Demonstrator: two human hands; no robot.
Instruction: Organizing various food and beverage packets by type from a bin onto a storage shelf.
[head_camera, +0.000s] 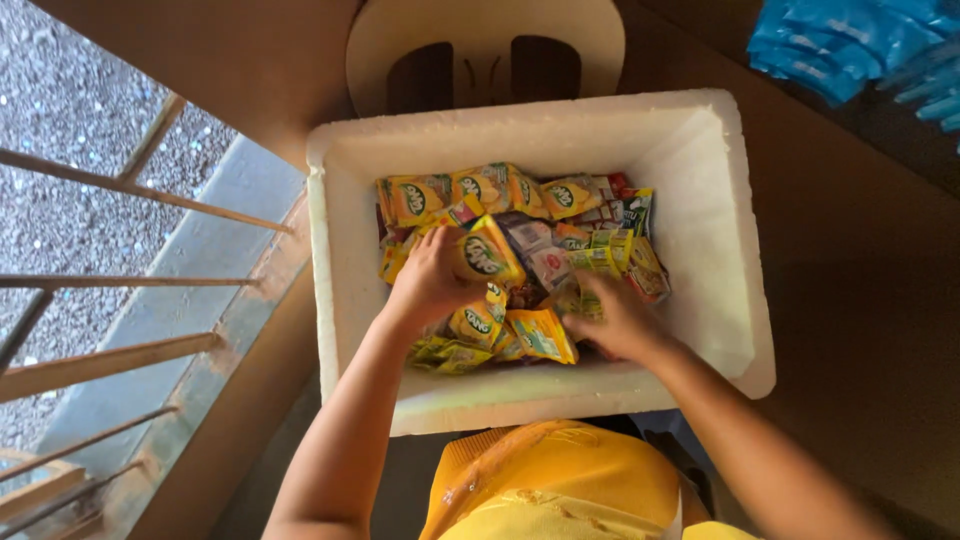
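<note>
Sachets fill a foam box; left hand grips a yellow sachet, right hand rummages, fingers spread loose; sorting seems underway.

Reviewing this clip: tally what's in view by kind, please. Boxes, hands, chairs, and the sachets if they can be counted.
White foam box: 1
Hands in the box: 2, left hand holding a yellow sachet, right hand on the sachet pile
Plastic chair: 1
Sachets: overlapping, too many to count
Total countable: 4
</note>
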